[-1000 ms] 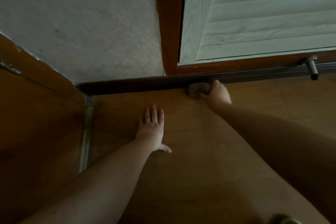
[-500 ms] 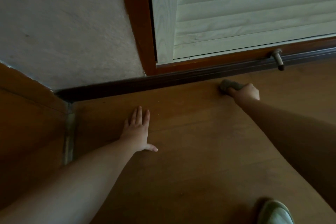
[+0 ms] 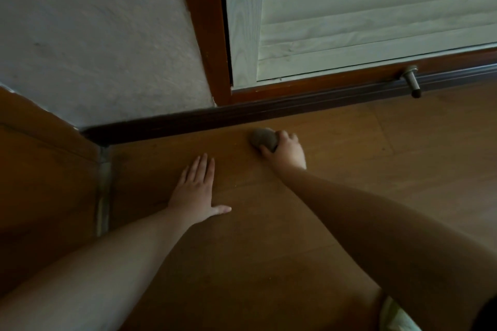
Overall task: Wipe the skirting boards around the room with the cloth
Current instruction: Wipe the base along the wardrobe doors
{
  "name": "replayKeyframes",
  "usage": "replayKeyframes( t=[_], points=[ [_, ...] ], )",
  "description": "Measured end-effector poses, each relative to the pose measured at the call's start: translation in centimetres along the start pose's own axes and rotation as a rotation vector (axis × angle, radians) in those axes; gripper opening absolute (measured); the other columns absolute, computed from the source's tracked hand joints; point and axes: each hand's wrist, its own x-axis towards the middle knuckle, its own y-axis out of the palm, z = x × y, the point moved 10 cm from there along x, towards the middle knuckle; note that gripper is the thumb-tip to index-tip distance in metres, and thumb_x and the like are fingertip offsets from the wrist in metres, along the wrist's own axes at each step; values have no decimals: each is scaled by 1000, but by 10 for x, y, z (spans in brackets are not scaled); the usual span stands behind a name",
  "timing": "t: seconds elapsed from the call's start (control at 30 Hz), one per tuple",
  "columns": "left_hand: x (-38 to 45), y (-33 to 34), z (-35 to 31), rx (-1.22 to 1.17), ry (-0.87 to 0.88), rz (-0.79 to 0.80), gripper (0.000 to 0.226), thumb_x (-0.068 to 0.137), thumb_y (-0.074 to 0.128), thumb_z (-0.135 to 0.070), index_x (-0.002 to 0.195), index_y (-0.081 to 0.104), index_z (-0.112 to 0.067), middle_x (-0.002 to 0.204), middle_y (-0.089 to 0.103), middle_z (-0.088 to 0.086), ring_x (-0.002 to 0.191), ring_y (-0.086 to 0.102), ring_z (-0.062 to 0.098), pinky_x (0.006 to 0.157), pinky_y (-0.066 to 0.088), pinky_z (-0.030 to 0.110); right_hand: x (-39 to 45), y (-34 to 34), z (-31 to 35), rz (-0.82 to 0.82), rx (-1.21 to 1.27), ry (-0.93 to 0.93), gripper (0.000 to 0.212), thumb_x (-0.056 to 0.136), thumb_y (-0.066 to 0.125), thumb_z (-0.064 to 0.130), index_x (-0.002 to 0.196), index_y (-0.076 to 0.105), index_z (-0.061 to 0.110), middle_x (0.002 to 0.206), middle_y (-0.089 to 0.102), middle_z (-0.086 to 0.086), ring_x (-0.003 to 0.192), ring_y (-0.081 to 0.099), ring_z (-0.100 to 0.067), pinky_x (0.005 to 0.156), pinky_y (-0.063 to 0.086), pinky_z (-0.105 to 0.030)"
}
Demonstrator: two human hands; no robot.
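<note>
The right hand (image 3: 286, 152) has its fingers curled round a balled-up grey cloth (image 3: 264, 139), which sits on the floor (image 3: 322, 223) just short of the dark skirting board (image 3: 188, 122), near it but not touching. The left hand (image 3: 197, 189), at about eight o'clock from the cloth, lies flat on the floor with fingers straight, holding nothing.

The main risk is that the wad rubs the floor rather than the board's face. Balled so tight, it may skip the top edge. Swept toward two o'clock, the knuckles could strike the metal door stop (image 3: 411, 80). The bracing palm could slip.
</note>
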Motion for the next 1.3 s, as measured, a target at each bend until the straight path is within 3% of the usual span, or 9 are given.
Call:
replayKeyframes(
  t=[0.17, 0.3, 0.37, 0.53, 0.73, 0.83, 1.03, 1.3],
  points=[
    [-10, 3, 40, -17, -80, 5, 128, 76, 46, -87, 153, -25, -13, 162, -29, 10, 150, -21, 26, 123, -4, 44, -19, 51, 47, 163, -30, -199, 57, 89, 68, 39, 138, 47, 20, 130, 49, -8, 118, 52, -24, 100, 45, -36],
    [-13, 3, 58, -36, -113, 29, 131, 74, 48, -88, 153, -25, -14, 160, -32, 8, 150, -24, 24, 123, -5, 43, -34, 78, 64, 397, -133, -367, 61, 85, 72, 43, 138, 50, 23, 128, 53, -7, 114, 55, -24, 89, 45, -29],
    [-13, 1, 62, -50, -147, 21, 133, 72, 50, -88, 153, -26, -15, 160, -33, 7, 150, -24, 24, 123, -4, 42, -37, 73, 60, 418, -95, -398, 59, 84, 74, 44, 136, 53, 25, 125, 56, -5, 111, 56, -21, 88, 45, -27],
    [-5, 1, 52, -77, -111, 43, 137, 68, 52, -90, 152, -29, -17, 160, -34, 6, 149, -24, 23, 123, -4, 43, -19, 24, 18, 151, 128, -271, 57, 83, 75, 39, 134, 54, 26, 122, 54, 2, 111, 54, -15, 90, 44, -25],
    [15, -15, -30, -71, 134, -26, 141, 64, 54, -91, 152, -28, -18, 160, -33, 4, 149, -24, 22, 118, -12, 40, 9, -16, -3, -52, 142, -179, 57, 85, 73, 42, 133, 53, 20, 123, 57, -2, 112, 55, -16, 91, 44, -26],
    [21, -16, -71, -105, 167, -43, 144, 61, 52, -94, 152, -28, -15, 161, -31, 5, 150, -22, 22, 124, -7, 43, 19, -23, 11, -92, 125, -222, 55, 83, 74, 42, 127, 56, 15, 120, 60, -3, 109, 58, -18, 90, 47, -27],
    [28, -10, -98, -26, 158, -7, 140, 69, 60, -83, 152, -28, -13, 158, -37, 7, 149, -24, 23, 120, -9, 42, 49, -43, 20, -95, 35, -213, 51, 83, 75, 39, 122, 58, 12, 118, 59, -8, 108, 57, -23, 90, 47, -32],
    [28, -12, -104, 1, 164, -33, 141, 68, 62, -81, 153, -23, -10, 161, -29, 11, 151, -18, 26, 120, -7, 40, 73, -141, -84, -265, -23, 63, 55, 83, 75, 35, 128, 56, 10, 125, 58, -13, 114, 56, -30, 94, 45, -37]
  ],
)
